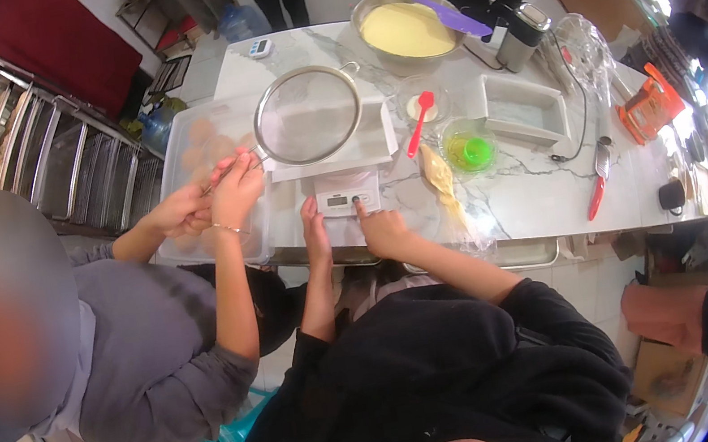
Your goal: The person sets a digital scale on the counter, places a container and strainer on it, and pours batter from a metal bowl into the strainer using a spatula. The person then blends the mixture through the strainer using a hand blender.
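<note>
A white digital kitchen scale stands near the front edge of the table. My left hand is upright at its left side, fingers stretched and holding nothing. With its index finger on a button of the scale, my right hand has the other fingers curled and nothing in them. A white rectangular tray is on or just behind the scale's platform. Over it, a co-worker at my left holds a round sieve by the handle with both hands. The sieve partly covers the tray.
A plastic tub of eggs stands left. Behind are a bowl of pale batter and a hand mixer. To the right are a red spatula, a piping bag, a green cup, a lined loaf pan and an orange packet.
</note>
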Available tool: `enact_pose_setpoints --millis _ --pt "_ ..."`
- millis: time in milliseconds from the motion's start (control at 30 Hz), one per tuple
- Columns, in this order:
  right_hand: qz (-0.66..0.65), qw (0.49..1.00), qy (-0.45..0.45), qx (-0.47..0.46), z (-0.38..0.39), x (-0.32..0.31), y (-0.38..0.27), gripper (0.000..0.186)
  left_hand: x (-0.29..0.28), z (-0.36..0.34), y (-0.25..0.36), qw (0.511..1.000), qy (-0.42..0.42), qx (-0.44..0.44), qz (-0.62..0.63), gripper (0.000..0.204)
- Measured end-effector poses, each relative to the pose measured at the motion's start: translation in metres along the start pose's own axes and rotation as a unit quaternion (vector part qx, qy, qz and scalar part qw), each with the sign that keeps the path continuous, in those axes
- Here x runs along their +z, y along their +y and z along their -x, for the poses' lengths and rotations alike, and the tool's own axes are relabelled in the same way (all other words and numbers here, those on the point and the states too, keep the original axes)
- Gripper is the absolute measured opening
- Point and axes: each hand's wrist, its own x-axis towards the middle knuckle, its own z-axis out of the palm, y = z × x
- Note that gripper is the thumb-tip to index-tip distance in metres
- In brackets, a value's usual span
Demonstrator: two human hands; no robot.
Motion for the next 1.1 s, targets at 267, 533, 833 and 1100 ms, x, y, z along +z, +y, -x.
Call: enact_pose_setpoints --millis 267,533,833,1100 --pt "0.002 1.0 0.027 0.003 -0.002 0.015 -0.006 0.071 0.005 0.007 0.001 0.999 0.028 0.016 0.003 0.05" --pt "-0.382 0.915 -0.067 -0.108 0.066 -0.018 0.036 0.054 0.018 0.059 0.004 0.963 0.1 0.184 -0.17 0.037" --pt "-0.638 0.758 0.087 0.104 0.177 -0.068 0.1 0.037 0.022 0.084 0.026 0.969 0.021 0.155 -0.191 0.023" --pt "-0.582 0.778 0.196 0.132 0.152 -0.131 0.141 0.04 0.044 0.089 0.024 0.967 -0.017 0.19 -0.17 0.015"
